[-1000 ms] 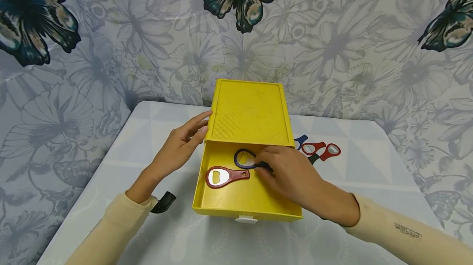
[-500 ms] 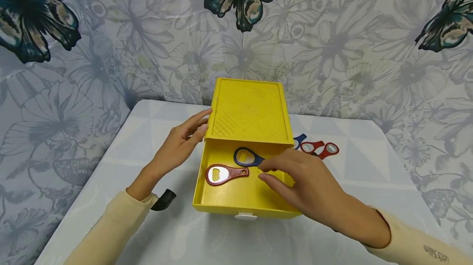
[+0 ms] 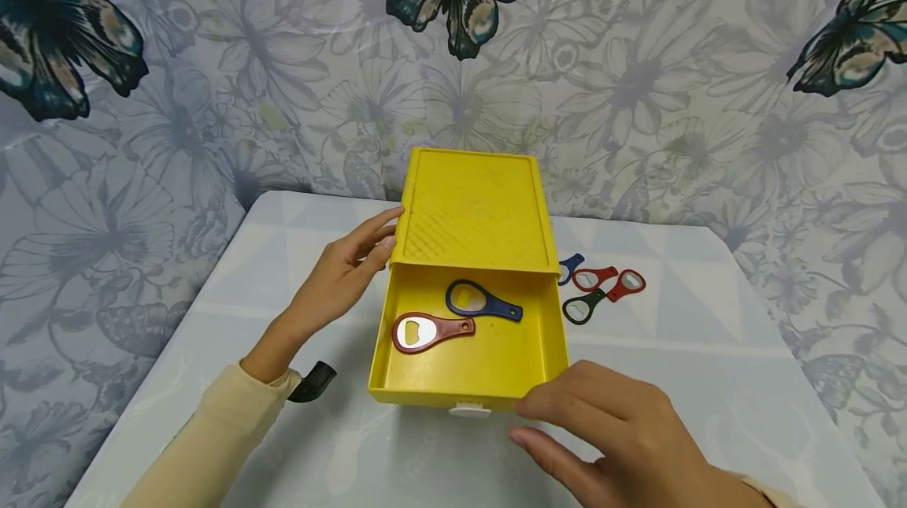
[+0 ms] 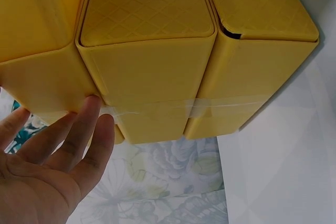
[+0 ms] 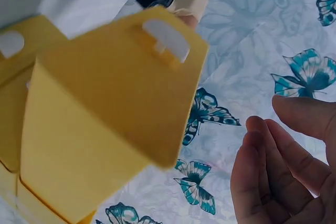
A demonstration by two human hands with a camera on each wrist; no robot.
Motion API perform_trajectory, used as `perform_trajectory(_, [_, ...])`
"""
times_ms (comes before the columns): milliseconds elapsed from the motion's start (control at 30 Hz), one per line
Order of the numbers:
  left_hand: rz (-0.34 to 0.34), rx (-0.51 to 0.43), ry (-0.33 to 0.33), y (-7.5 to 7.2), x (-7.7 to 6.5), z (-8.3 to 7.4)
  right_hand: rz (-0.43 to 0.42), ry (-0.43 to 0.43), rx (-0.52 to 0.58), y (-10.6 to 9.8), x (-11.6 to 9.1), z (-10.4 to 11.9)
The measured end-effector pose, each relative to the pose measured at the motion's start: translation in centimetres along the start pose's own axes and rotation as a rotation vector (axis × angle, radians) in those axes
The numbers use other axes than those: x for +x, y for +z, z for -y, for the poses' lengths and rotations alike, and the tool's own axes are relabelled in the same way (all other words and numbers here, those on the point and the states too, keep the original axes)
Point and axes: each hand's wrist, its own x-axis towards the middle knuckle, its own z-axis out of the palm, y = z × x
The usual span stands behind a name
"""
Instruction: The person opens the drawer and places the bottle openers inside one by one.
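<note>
A yellow drawer box (image 3: 475,209) stands on the table with its top drawer (image 3: 489,366) pulled out toward me. Inside that drawer lie a blue bottle opener (image 3: 505,308) and a dark red bottle opener (image 3: 446,328), apart from each other. My left hand (image 3: 343,276) rests its fingertips against the box's left side, fingers fairly straight; the left wrist view shows them touching the yellow wall (image 4: 147,82). In front of the drawer's right front corner, my right hand (image 3: 616,433) hovers with nothing in it, thumb and fingers apart and loosely bent.
Right of the box several more bottle openers lie on the table (image 3: 708,382): a blue one (image 3: 571,267), red ones, among them a red bottle opener (image 3: 627,285), and a black one (image 3: 583,308). A white pull (image 3: 470,410) juts from the drawer's front. A patterned wall covering (image 3: 638,98) rises behind.
My right hand has let go of the blue bottle opener, leaving it in the drawer, and drawn back toward me and to the right. The left hand stays on the box.
</note>
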Motion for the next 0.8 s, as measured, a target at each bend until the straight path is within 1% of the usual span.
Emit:
perform_trajectory(100, [-0.004, 0.005, 0.003, 0.0, 0.0, 0.0, -0.016, -0.001, 0.032, 0.3, -1.0, 0.2])
perform_trajectory(167, [-0.001, 0.001, -0.002, -0.1, -0.2, -0.8, -0.036, -0.012, 0.050, 0.7, -1.6, 0.2])
perform_trajectory(233, [0.003, -0.001, -0.006, -0.2, -0.4, -1.7, -0.035, 0.013, 0.059, 1.2, -2.3, 0.3])
perform_trajectory(333, [0.009, -0.004, -0.018, -0.3, -0.7, -3.1, 0.027, 0.137, 0.072, 2.1, -3.6, 0.6])
perform_trajectory(400, [0.009, -0.002, -0.018, -0.3, -0.8, -3.2, 0.072, 0.250, 0.068, 2.7, -4.3, 0.8])
perform_trajectory(467, [0.009, -0.002, -0.018, -0.3, -0.8, -3.2, 0.088, 0.324, 0.078, 3.3, -4.8, 0.8])
perform_trajectory(600, [0.009, -0.004, -0.015, -0.2, -0.8, -3.2, 0.034, 0.369, 0.111, 4.2, -5.3, 0.5])
perform_trajectory(733, [0.008, 0.000, -0.016, -0.2, -0.8, -3.3, -0.044, 0.377, 0.149, 5.2, -5.9, 0.1])
perform_trajectory(800, [0.006, 0.003, -0.014, -0.1, -0.8, -3.3, -0.084, 0.386, 0.140, 5.7, -6.1, -0.1])
